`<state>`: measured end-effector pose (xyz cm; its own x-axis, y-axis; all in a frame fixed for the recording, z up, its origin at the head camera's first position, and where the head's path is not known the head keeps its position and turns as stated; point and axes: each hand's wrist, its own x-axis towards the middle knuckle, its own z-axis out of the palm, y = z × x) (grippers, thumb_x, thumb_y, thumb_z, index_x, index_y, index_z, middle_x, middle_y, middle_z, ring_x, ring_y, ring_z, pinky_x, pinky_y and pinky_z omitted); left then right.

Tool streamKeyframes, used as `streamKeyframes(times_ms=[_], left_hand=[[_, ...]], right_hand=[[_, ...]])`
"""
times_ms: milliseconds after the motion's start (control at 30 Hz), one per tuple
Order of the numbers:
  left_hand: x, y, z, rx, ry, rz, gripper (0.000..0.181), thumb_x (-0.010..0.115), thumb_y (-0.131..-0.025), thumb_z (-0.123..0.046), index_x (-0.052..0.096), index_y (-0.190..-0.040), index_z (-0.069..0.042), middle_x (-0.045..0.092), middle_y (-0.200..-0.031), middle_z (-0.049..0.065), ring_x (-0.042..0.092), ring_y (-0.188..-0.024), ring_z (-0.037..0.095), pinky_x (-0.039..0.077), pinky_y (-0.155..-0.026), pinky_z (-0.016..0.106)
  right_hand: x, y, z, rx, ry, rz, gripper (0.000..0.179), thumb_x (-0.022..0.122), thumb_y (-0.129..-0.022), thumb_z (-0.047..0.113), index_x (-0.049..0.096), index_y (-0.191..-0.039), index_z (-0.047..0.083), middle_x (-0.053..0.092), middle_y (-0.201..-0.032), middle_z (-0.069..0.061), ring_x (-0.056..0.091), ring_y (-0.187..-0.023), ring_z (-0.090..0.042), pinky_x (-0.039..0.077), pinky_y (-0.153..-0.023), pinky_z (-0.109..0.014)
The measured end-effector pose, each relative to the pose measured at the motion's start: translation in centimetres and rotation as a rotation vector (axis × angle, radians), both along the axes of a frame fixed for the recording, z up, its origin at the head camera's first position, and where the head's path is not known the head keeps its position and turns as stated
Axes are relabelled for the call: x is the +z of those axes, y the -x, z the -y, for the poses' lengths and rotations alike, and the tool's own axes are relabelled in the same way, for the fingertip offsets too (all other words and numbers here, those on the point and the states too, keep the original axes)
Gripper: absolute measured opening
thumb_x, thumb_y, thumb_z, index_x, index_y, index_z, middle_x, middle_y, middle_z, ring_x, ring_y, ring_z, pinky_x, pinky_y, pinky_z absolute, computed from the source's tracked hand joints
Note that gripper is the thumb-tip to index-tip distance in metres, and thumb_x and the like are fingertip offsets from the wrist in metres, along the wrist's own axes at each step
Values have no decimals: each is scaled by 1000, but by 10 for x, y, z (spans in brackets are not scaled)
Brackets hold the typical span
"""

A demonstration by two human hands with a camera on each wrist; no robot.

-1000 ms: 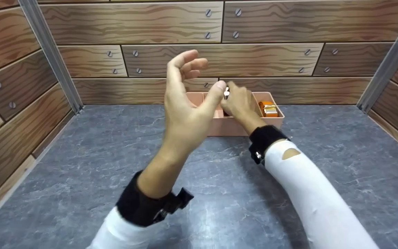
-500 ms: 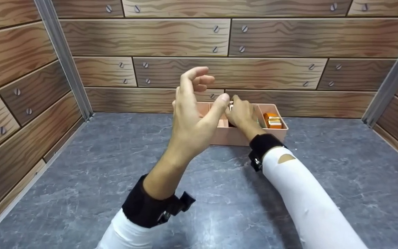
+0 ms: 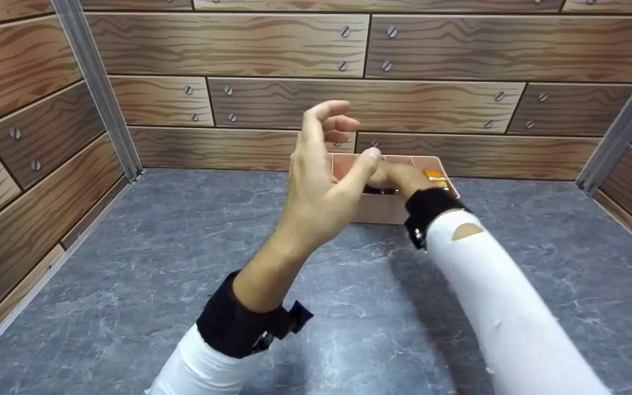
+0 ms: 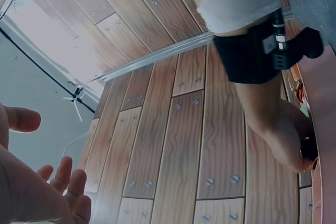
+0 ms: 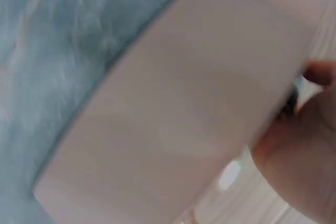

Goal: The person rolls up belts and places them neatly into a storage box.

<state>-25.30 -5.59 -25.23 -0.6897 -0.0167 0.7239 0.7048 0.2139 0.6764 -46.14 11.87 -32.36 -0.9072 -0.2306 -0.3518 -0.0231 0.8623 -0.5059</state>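
Note:
My left hand (image 3: 321,181) is raised in the air, thumb and fingers apart and loosely bent, with nothing held. Behind its thumb, my right hand (image 3: 386,174) reaches down into a pink divided box (image 3: 384,210). The right fingers are hidden by the left thumb and the box. Under the right palm lies a dark, shiny thing (image 3: 379,190), whose kind I cannot tell. It also shows as a dark patch (image 4: 308,145) by the right hand in the left wrist view. The right wrist view is blurred, with the box wall (image 5: 168,93) filling its middle.
Orange and gold items (image 3: 435,178) lie in the box's right compartment. The box stands on a grey marbled tabletop (image 3: 195,230), near a wood-patterned back wall (image 3: 294,101). A metal corner post (image 3: 108,93) rises at the left.
The right hand has turned and sunk lower in the box, and its wrist now covers part of the orange items. A shiny metallic piece at its fingers is out of sight. The left hand keeps its pose.

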Motion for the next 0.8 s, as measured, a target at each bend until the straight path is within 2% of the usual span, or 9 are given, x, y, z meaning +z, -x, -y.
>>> streamKeyframes(times_ms=[67,167,200,300,367,467,533,633,800], left_hand=[[0,0,1,-3,-5,-2,52,67,-86,-12,46,-133,-9,59,-116,2,52,-106,14,45,-90,30],[1,0,3,0,-3,-6,52,67,-86,-11,46,-133,-9,59,-115,2,51,-106,14,44,-93,30],[1,0,3,2,2,-8,51,67,-86,-12,46,-133,-8,59,-115,2,51,-106,14,43,-94,29],[1,0,3,7,17,-7,51,68,-87,-13,46,-132,-8,60,-114,2,51,-107,14,41,-97,29],[1,-1,4,7,26,-5,51,68,-86,-12,46,-132,-8,60,-113,2,51,-107,14,40,-97,29],[0,0,6,9,49,-7,51,68,-85,-11,47,-132,-8,60,-113,3,51,-106,15,41,-96,29],[-1,3,9,14,77,-4,50,68,-85,-11,48,-131,-7,60,-113,5,52,-107,16,41,-95,30],[-6,12,15,28,144,15,47,68,-86,-13,49,-129,-6,61,-113,6,54,-108,19,41,-96,31],[-21,35,29,101,358,114,45,66,-88,-20,51,-128,-7,62,-115,7,53,-110,21,39,-98,37]], right_hand=[[8,-1,-1,66,-40,22,50,52,-93,45,55,-130,12,50,-135,-10,46,-123,-30,42,-102,-48],[12,6,0,309,-170,-149,18,58,-91,22,62,-104,10,54,-98,-4,52,-93,-23,46,-80,-35],[12,8,1,359,-188,-210,14,60,-88,15,63,-100,9,53,-94,-4,51,-89,-23,45,-77,-33],[10,11,1,353,-89,-217,13,62,-89,18,63,-98,10,52,-101,-5,50,-91,-21,45,-78,-33],[9,12,2,364,-28,-222,11,58,-91,22,63,-92,12,53,-97,-4,50,-87,-21,45,-76,-33],[8,9,3,339,-7,-237,8,60,-89,22,60,-85,15,53,-87,0,51,-81,-19,46,-71,-32],[7,8,4,357,-39,-277,7,62,-83,11,58,-79,14,48,-75,2,48,-70,-17,43,-62,-30],[5,7,5,337,-37,-267,9,66,-81,5,58,-81,10,48,-74,3,45,-65,-14,39,-57,-26],[9,3,6,313,-99,-279,11,63,-88,17,66,-87,6,60,-78,-2,50,-67,-14,42,-60,-27]])
